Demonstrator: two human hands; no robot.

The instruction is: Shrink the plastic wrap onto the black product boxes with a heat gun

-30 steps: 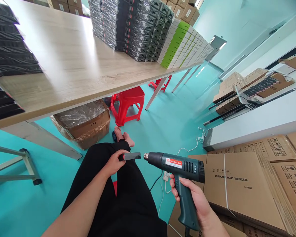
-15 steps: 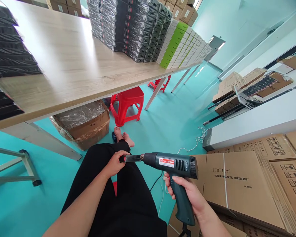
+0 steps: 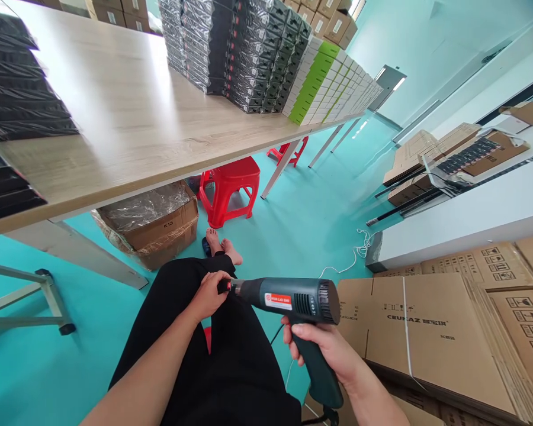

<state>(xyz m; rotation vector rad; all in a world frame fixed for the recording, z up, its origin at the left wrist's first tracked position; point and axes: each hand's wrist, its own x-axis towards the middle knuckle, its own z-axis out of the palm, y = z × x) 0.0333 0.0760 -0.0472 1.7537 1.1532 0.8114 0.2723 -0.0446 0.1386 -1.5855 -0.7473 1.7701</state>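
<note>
My right hand (image 3: pixel 313 343) is wrapped round the handle of a dark green heat gun (image 3: pixel 293 297) with a red and white label. Its metal nozzle points left, right at a small black box (image 3: pixel 224 286) above my lap. My left hand (image 3: pixel 211 294) is closed on that box, fingers at its far side. Most of the box is hidden behind the fingers and the nozzle; whether nozzle and box touch I cannot tell. A black cord leaves the bottom of the gun's handle.
A wooden table (image 3: pixel 128 136) on my left bears stacks of film-wrapped black boxes (image 3: pixel 257 59) and white-green boxes (image 3: pixel 313 83). Beneath it are an open carton (image 3: pixel 169 231) and a red stool (image 3: pixel 233 183). Flat cartons (image 3: pixel 426 337) are piled on my right; a white cable (image 3: pixel 355 257) lies on the floor.
The heat gun has moved left, bringing its nozzle over the box, and its body has turned slightly. My left hand has stayed nearly in place, still holding the box.
</note>
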